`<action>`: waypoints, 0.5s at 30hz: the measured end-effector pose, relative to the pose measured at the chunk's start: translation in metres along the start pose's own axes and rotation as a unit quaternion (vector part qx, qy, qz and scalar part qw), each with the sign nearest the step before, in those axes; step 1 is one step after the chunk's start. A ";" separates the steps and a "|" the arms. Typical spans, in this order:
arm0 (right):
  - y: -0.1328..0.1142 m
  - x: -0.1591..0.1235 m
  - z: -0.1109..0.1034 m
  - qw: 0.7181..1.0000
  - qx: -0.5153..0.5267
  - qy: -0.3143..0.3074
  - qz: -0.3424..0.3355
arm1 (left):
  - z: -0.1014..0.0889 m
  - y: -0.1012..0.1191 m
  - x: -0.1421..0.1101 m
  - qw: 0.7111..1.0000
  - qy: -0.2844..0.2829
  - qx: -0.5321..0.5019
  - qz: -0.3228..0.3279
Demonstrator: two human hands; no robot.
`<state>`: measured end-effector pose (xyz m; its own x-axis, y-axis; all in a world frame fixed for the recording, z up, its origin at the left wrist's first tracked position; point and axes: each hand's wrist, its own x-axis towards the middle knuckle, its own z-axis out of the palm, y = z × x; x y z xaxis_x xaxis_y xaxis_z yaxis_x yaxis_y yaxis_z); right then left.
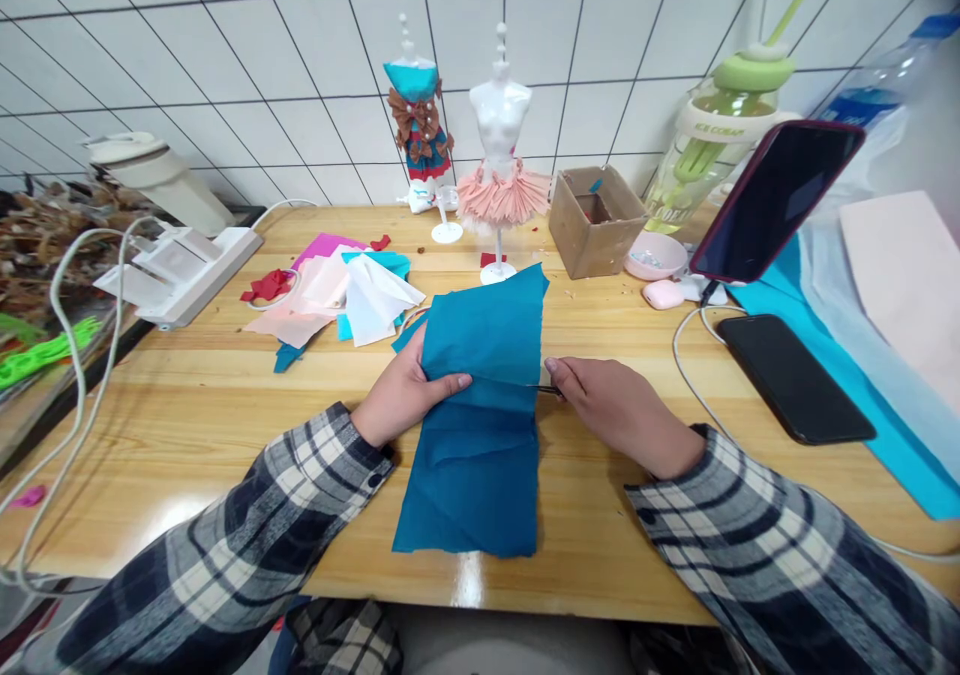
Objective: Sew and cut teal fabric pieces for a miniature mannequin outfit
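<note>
A teal sheet of cloth [480, 405] lies on the wooden table [225, 415], folded and lifted at its middle. My left hand [401, 395] pinches its left edge, thumb on top of the fold. My right hand [611, 405] is closed around a thin dark metal tool, seemingly scissors [550, 389], whose tip meets the sheet's right edge at the fold. Both sleeves are plaid. Behind the sheet stand a white mini mannequin [500, 135] in a pink pleated skirt and a second mannequin [416, 125] dressed in blue with brown bows.
A pile of pink, white and teal scraps [337, 295] lies at the left. A cardboard box [594, 220], a pink bowl [654, 255], a propped phone [780, 200], a flat phone [795, 375], a green bottle [720, 125] and white cables sit around.
</note>
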<state>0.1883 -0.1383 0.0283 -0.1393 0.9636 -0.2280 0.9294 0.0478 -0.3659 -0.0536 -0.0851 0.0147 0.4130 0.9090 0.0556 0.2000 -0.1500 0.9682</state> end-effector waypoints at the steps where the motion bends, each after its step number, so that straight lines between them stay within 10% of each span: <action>1: 0.000 0.000 0.000 1.000 -0.002 0.002 0.002 | 0.000 0.000 0.000 1.000 0.002 0.001 0.002; 15: 0.001 -0.001 0.000 1.000 0.019 0.003 -0.004 | 0.000 -0.001 0.000 1.000 -0.011 -0.007 0.007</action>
<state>0.1890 -0.1388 0.0278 -0.1447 0.9648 -0.2196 0.9150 0.0460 -0.4009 -0.0537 -0.0852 0.0140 0.4358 0.8978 0.0634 0.1819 -0.1569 0.9707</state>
